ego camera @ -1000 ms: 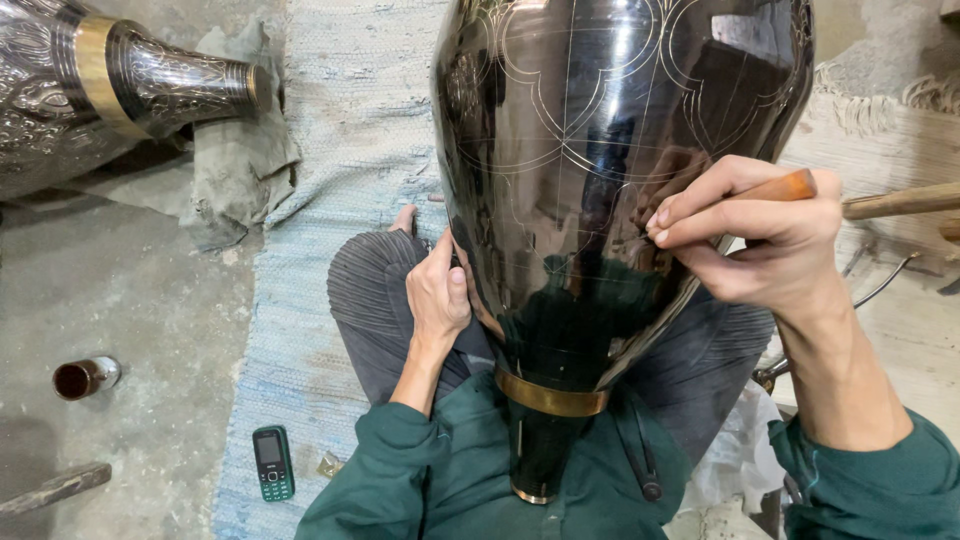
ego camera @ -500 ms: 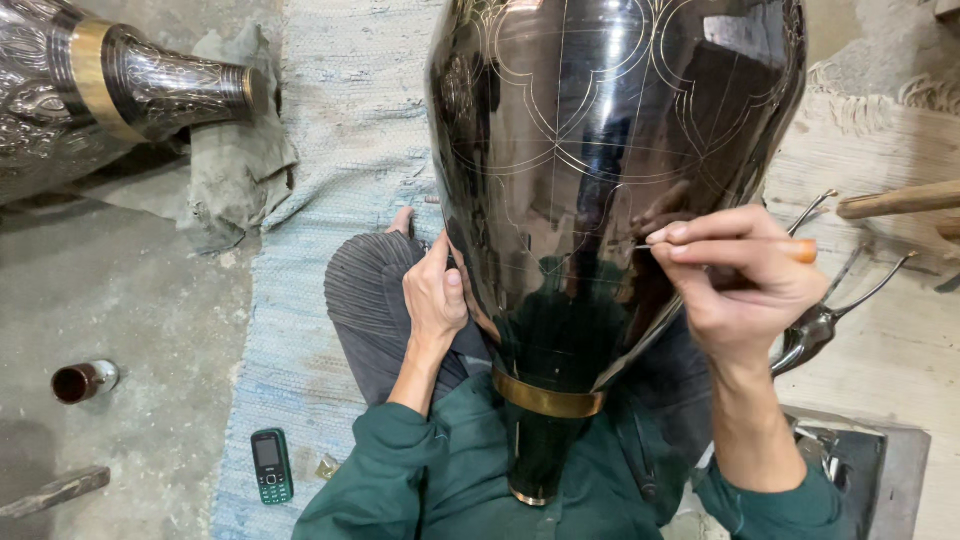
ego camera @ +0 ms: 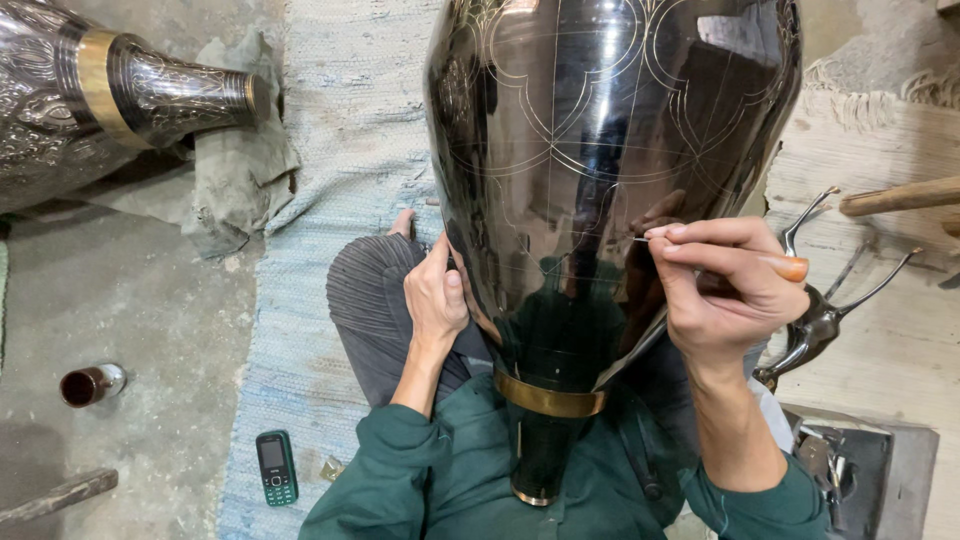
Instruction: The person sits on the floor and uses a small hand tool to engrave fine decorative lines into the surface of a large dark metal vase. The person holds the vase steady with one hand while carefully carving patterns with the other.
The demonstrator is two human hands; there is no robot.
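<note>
Scratching lines into a big dark metal vase

The vase (ego camera: 610, 200) is lying across the person's lap, neck toward them. The right hand (ego camera: 725, 290) is pinching a thin pointed tool with an orange handle (ego camera: 790, 267), its tip touching the vase's shiny side. The left hand (ego camera: 435, 300) is pressing flat, fingers together, against the vase's left side. A phone (ego camera: 275, 467) is lying on the blue mat (ego camera: 340, 150), near left.

Vase (ego camera: 600, 170) top cropped; tool (ego camera: 790, 267) perhaps mostly behind fingers.
</note>
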